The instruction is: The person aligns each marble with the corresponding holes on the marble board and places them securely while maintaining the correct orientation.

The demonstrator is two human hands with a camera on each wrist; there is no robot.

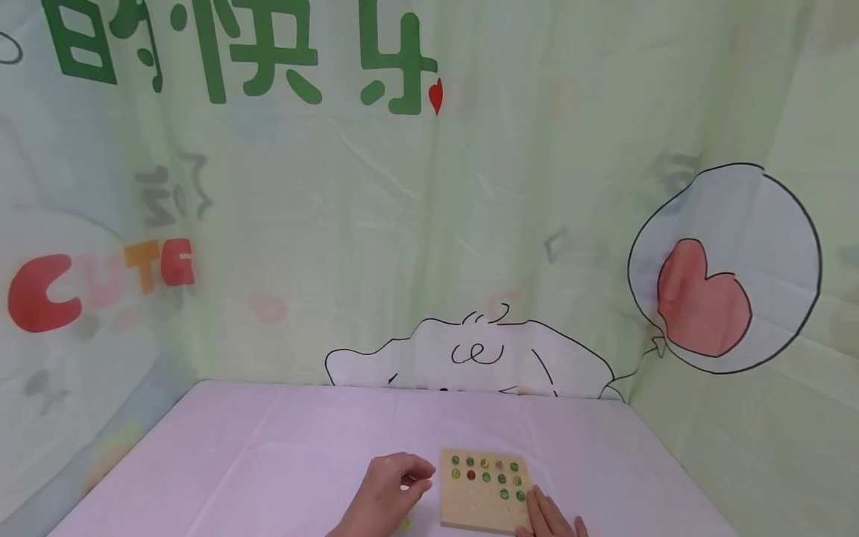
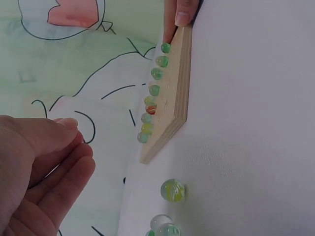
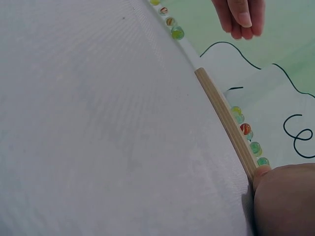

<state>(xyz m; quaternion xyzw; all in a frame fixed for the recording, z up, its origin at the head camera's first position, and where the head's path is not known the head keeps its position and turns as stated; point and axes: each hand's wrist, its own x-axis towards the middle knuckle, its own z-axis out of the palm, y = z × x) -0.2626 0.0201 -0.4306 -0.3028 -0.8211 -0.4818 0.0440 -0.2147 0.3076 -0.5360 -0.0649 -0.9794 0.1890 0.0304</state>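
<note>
A square wooden board (image 1: 473, 509) with rows of small hollows lies on the table. Glass marbles fill its two far rows, mostly green with one red marble (image 1: 471, 475), and two green marbles (image 1: 512, 494) sit at the right of the third row. My left hand (image 1: 391, 488) hovers left of the board, thumb and fingers curved loosely towards each other; no marble shows between them in any view. My right hand (image 1: 550, 514) holds the board's near right corner, its fingers (image 2: 170, 22) along the right side and its thumb (image 3: 262, 171) at the near edge.
Loose marbles lie on the table (image 1: 255, 462) left of the board, among them a yellow-green marble (image 2: 173, 190) and a clear marble (image 2: 160, 222) beside others. A printed cloth wall (image 1: 376, 224) with drawings rises behind the table.
</note>
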